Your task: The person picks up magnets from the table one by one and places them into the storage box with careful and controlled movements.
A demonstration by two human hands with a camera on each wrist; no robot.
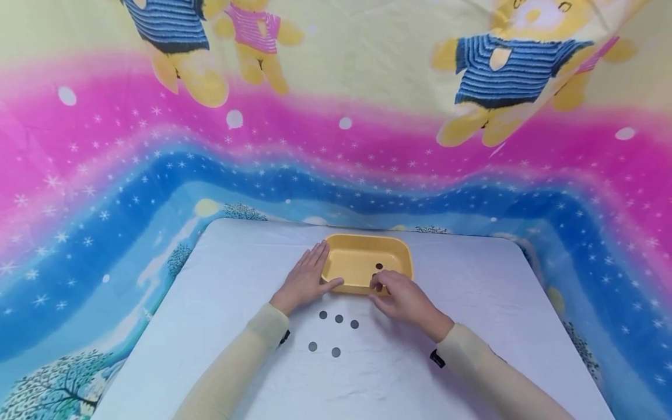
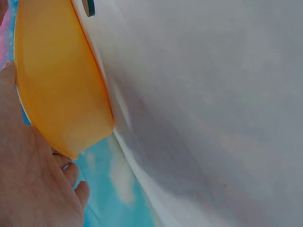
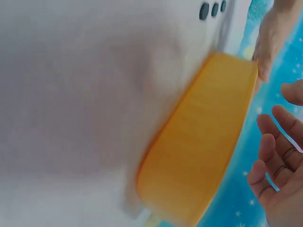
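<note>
A yellow rectangular tray (image 1: 367, 239) with raised walls stands near the far edge of the white table. Against its left end rests my left hand (image 1: 307, 279), fingers extended along the side and thumb at the front rim. Over the front right part of the tray is my right hand (image 1: 401, 296); in the right wrist view its fingers (image 3: 267, 149) are slightly bent and apart from the thumb, holding nothing visible. Inside the tray lies a small dark disc (image 1: 379, 266); another beside it is partly hidden by the right fingers.
Several flat grey discs lie on the white table (image 1: 236, 280) in front of the tray, among them a near disc (image 1: 336, 352) and a middle disc (image 1: 339, 319). Behind the table hangs a patterned cloth (image 1: 336, 175) with bears, closing in the back and sides.
</note>
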